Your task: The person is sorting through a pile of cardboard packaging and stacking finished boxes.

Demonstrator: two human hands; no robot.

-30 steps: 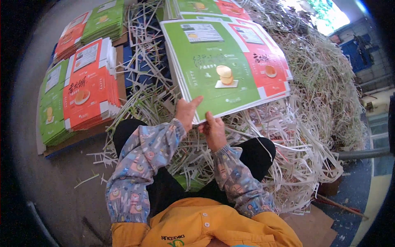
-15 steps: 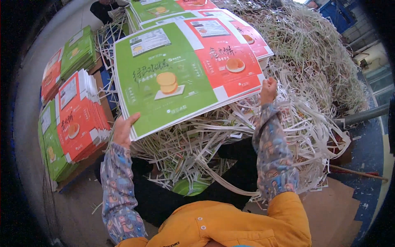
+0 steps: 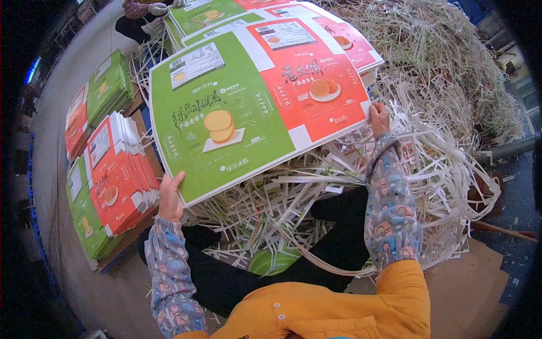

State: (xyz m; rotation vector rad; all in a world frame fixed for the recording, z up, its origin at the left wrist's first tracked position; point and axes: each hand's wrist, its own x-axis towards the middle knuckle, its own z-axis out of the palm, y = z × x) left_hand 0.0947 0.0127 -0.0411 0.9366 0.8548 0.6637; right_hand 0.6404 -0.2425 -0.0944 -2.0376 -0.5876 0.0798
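A large printed sheet of cardboard point(image 3: 257, 121), green on the left and red on the right with pictures of round cakes, is tilted in front of me. My left hand point(image 3: 171, 196) grips its near left corner, thumb on top and the other fingers hidden beneath. At the near right corner my right hand point(image 3: 380, 118) is closed on the sheet's edge. More printed sheets point(image 3: 347, 39) lie stacked under and behind it. Whether I hold one sheet or a few I cannot tell.
Shredded paper strips point(image 3: 435, 73) form a big heap at the back right, with more strips around my legs. Stacks of green and red sheets point(image 3: 121, 169) stand at left. A green round object point(image 3: 275, 261) lies between my legs. Another person's gloved hand point(image 3: 157, 9) is at the far left.
My right hand, a fist beside the corner earlier, is now on the sheet's edge. The sheet appears slightly larger and lower on its left side. Another person's hands have come into view.
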